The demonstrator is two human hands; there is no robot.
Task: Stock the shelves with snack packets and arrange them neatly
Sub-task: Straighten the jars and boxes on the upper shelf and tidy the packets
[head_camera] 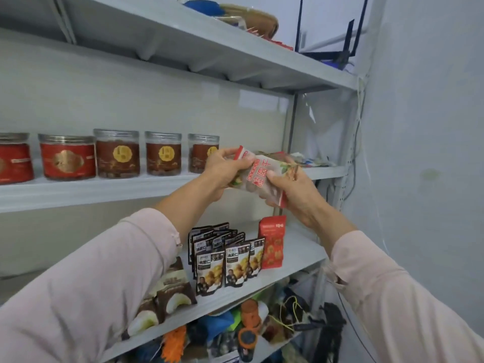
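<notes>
Both my hands hold a clear snack packet with red edges and red lettering, tilted, in front of the middle shelf. My left hand grips its upper left end. My right hand grips its lower right end. Behind the packet, more packets lie flat at the right end of that shelf. Several jars with silver lids stand in a row on its left part.
On the shelf below stand several dark pouches, a red bag and brown pouches. The bottom level holds mixed clutter. A router sits on the top shelf. A wall closes the right side.
</notes>
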